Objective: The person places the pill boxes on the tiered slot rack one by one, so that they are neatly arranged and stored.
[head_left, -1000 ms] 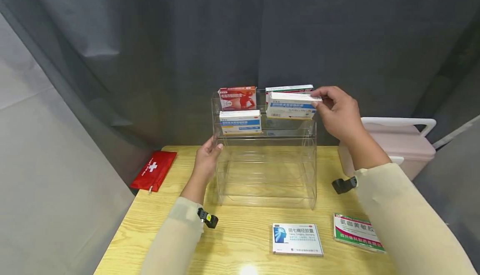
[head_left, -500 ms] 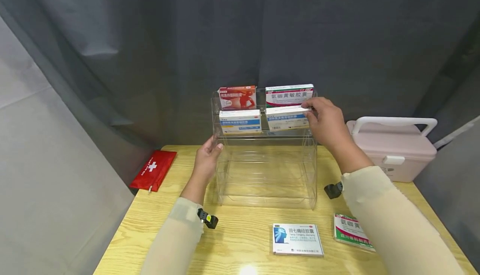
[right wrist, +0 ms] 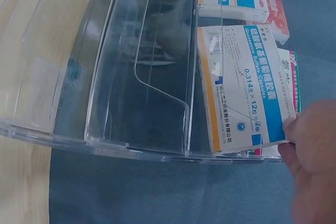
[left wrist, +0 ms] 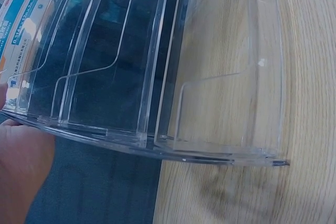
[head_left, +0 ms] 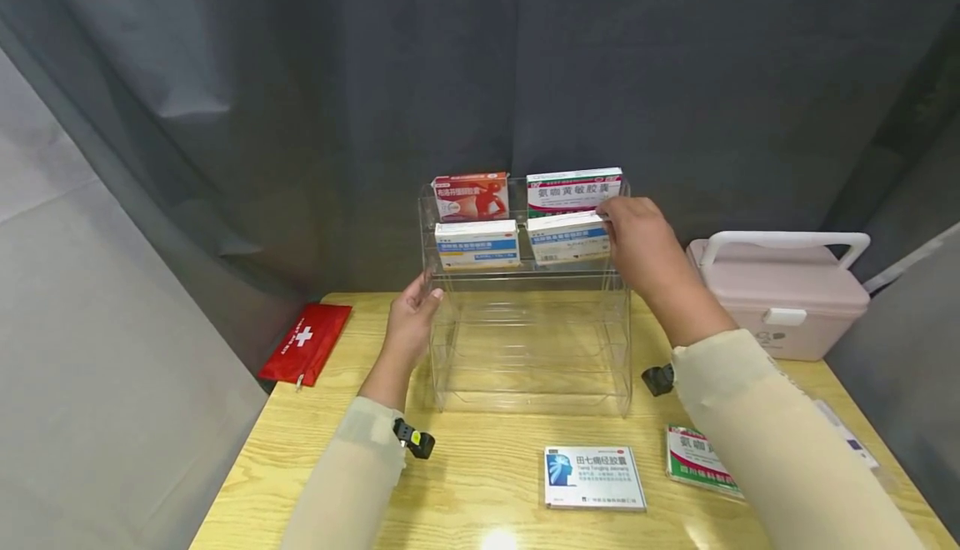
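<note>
A clear acrylic tiered rack (head_left: 525, 404) stands on the table. My right hand (head_left: 645, 242) pinches the upper right corner of a white and blue medicine box (right wrist: 244, 87), which sits slightly tilted in the second tier's right side. My left hand (head_left: 411, 321) grips the rack's left side panel, thumb in front. A matching white and blue box (head_left: 477, 246) stands in the same tier on the left. Behind them, the top tier bears a red medicine box (head_left: 471, 197) on the left and a white, magenta and green box (head_left: 573, 190) on the right.
A white box with a blue head picture (head_left: 592, 478) lies on the table in front of the rack. Right of it, a green and magenta box (head_left: 697, 460) is partly under my right sleeve. A red first-aid pouch (head_left: 306, 344) lies left; a pink lidded case (head_left: 780, 292) stands right.
My right hand has lowered the white and blue box into the second tier, uncovering the magenta box behind, and still pinches its corner. My left hand stays on the rack.
</note>
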Demonstrator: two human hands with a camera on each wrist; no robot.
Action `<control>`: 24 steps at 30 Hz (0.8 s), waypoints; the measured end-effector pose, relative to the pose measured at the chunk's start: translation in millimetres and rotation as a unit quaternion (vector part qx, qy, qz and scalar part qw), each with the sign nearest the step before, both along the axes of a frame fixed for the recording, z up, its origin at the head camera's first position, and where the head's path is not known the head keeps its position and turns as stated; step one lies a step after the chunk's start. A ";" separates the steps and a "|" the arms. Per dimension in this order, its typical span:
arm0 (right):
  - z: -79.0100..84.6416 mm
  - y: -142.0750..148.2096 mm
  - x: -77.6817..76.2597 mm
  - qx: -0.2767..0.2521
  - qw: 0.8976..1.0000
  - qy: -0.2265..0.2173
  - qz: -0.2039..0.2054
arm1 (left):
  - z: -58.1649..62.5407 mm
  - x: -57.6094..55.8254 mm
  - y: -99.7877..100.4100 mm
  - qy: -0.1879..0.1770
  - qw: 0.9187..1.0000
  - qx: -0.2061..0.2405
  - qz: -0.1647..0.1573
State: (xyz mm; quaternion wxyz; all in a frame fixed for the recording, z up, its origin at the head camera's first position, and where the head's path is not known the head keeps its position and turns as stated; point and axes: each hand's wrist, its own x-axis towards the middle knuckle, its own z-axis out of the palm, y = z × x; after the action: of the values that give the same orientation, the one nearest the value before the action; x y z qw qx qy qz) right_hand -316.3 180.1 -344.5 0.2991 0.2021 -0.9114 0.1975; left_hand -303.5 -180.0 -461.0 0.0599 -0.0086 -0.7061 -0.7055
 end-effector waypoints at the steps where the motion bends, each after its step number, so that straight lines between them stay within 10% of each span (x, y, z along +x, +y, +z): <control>1: -0.7 -0.5 -0.3 -0.001 1.000 0.004 0.001 | -0.5 0.3 -0.5 -0.001 1.000 0.002 -0.001; 24: -19.3 5.1 12.5 -0.006 1.000 0.002 0.005 | 0.7 0.5 -0.6 0.002 1.000 0.008 -0.002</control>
State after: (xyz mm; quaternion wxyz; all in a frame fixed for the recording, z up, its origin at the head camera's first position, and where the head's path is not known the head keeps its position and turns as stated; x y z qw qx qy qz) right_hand -303.8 185.3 -363.7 0.3011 0.2051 -0.9086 0.2043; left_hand -303.1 -180.6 -460.3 0.0599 -0.0105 -0.7001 -0.7114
